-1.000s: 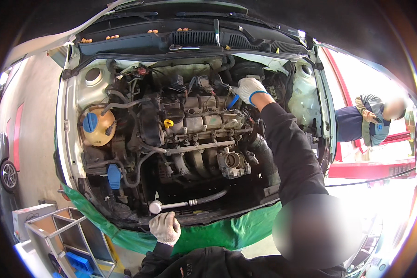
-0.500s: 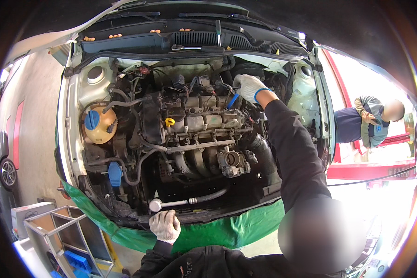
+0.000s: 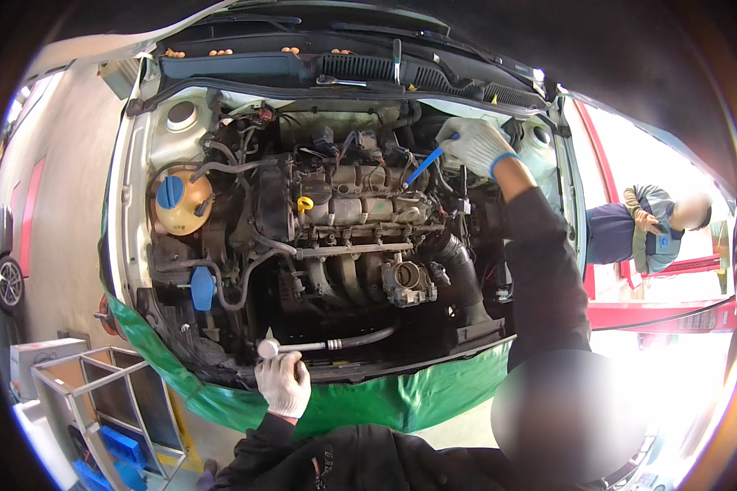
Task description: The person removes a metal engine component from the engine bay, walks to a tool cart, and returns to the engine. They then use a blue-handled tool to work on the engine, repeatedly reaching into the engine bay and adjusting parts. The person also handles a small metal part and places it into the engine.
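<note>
My right hand, in a white knit glove with a blue cuff, grips a thin blue tool at the upper right of the engine. The tool slants down-left, its lower end at the engine's top near some wiring. My left hand, also gloved, has its fingers curled on the front edge of the engine bay, just below a metal hose fitting. A yellow loop handle stands on the engine's left part.
An orange reservoir and blue cap are at left. A ratchet and upright-pointing tool lie on the cowl. Green cover drapes the front. A metal cart stands lower left. Another person is at right, holding something small.
My right hand has shifted right and upward, and more of the blue tool now shows, at a flatter slant. My left hand stays at the front edge. The view has shifted slightly.
</note>
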The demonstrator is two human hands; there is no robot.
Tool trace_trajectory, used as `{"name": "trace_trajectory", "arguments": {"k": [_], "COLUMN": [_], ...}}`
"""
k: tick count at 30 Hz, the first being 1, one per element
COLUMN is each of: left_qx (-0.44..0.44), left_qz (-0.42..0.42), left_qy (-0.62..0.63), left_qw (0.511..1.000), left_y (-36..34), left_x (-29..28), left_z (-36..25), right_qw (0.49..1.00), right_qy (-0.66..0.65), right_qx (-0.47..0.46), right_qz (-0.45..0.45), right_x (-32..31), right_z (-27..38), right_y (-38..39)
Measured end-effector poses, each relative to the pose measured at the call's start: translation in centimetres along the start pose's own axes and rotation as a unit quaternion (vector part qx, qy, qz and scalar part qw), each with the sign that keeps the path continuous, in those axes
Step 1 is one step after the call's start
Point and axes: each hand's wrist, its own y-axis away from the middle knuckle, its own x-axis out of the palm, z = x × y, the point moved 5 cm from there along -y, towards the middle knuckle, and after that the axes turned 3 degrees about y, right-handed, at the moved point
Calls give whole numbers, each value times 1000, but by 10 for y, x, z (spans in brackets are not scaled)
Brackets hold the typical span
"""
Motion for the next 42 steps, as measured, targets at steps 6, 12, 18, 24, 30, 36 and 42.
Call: {"name": "trace_trajectory", "arguments": {"k": [6, 12, 18, 24, 30, 36, 42], "left_qx": [-309, -349, -479, -456, -361, -260, -279], "left_qz": [134, 162, 13, -45, -142, -282, -166], "left_qy": [712, 868, 850, 815, 862, 705, 214], "left_qw": [616, 315, 218, 354, 328, 597, 921], "left_y": [-84, -161, -119, -90, -81, -32, 21], "left_x": [43, 44, 48, 16, -38, -115, -76], "left_z": [-70, -126, -112, -105, -8, 177, 161], "right_qw": [982, 966, 910, 914, 893, 870, 922], "right_qy": [-96, -127, -251, -222, -238, -371, -339], "right_qx": [-77, 13, -226, -296, -364, -246, 71], "right_qz": [-147, -224, -241, -168, -115, -210, -172], "right_x": [-87, -77, -1, 46, 33, 27, 74], "right_z": [89, 163, 230, 289, 333, 272, 109], "right_y": [142, 309, 411, 410, 400, 347, 135]}}
